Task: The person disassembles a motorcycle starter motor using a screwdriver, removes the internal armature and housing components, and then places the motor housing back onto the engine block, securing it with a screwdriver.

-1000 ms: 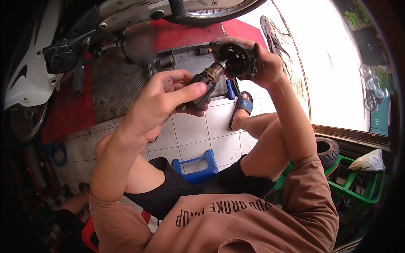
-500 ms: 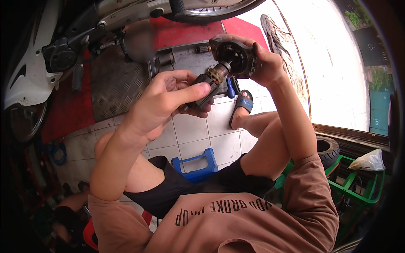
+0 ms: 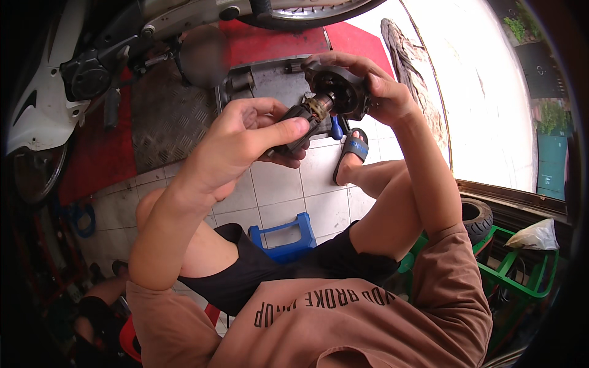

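Note:
My left hand (image 3: 245, 141) grips a dark, cylindrical motor part (image 3: 300, 122) with a brass-coloured end. Its tip sits inside a round black housing (image 3: 340, 89) that my right hand (image 3: 383, 92) holds from the right side. Both pieces are raised in front of me, above the white floor tiles. I am sitting low with my knees apart, in black shorts and a brown shirt.
A grey metal tray (image 3: 270, 80) lies on the floor beyond my hands. A motorcycle (image 3: 80, 73) stands at the upper left on a checker plate (image 3: 165, 116). A blue plastic stool (image 3: 285, 236) is between my legs. A green crate (image 3: 521, 276) and a tyre (image 3: 478, 218) stand at the right.
Both hands have shifted slightly with the two parts; the cylindrical part stays pushed into the round housing.

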### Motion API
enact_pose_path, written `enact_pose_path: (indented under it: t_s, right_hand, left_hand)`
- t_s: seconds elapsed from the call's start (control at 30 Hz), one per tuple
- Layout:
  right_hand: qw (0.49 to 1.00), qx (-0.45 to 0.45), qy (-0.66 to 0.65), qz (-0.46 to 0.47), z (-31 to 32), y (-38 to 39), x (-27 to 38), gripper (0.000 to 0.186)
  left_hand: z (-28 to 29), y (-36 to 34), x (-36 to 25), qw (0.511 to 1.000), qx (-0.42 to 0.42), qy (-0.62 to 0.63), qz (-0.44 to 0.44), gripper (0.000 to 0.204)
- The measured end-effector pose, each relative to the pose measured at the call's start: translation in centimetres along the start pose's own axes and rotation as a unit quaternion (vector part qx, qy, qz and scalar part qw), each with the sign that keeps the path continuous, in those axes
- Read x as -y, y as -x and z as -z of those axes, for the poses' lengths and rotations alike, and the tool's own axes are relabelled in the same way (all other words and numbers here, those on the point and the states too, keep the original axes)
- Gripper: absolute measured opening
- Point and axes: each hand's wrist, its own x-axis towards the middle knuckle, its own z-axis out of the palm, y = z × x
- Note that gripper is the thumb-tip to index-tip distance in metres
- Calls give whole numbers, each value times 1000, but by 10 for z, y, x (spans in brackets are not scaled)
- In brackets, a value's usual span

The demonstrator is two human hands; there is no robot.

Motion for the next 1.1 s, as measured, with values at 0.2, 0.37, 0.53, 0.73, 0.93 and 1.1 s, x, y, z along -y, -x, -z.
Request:
enact_pose_path:
  t_s: [0.2, 0.37, 0.53, 0.73, 0.93, 1.1]
  right_hand:
    - [998, -9, 44, -41, 0, 3, 2, 90]
    - [999, -11, 33, -35, -1, 1, 1, 93]
    - [998, -19, 34, -45, -1, 1, -3, 94]
    - [996, -36, 69, -34, 1, 3, -6, 95]
    - [993, -14, 108, -49, -8, 0, 0, 96]
    - [991, -8, 123, -51, -8, 3, 4, 96]
  left_hand:
    - [0, 2, -2, 999, -19, -35, -4, 29]
    - [0, 1, 0, 997, -18, -79, -2, 25]
    - [-1, 2, 1, 993, -40, -109, -20, 23]
    - [-3, 2, 2, 991, -53, -116, -31, 24]
    - [2, 0, 7, 983, -64, -170, -42, 25]
    - [0, 0, 7, 976, -75, -198, -51, 26]
